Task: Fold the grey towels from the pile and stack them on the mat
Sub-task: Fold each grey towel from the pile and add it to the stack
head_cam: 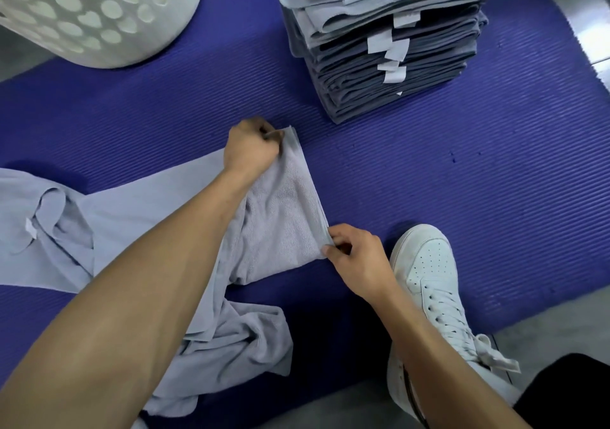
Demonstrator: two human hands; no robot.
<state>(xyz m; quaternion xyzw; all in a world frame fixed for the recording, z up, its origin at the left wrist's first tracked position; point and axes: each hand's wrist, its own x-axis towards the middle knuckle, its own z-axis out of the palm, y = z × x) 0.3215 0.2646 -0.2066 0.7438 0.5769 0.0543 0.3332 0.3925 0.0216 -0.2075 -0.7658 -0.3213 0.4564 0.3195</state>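
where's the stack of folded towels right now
In the head view the stack of folded towels sits at the upper right on the blue mat, right of the white laundry basket.

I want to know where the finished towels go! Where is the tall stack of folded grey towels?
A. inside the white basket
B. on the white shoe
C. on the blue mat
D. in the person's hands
C: the stack of folded towels sits right on the blue mat, apart from the white basket, while both hands pinch a different, unfolded towel.
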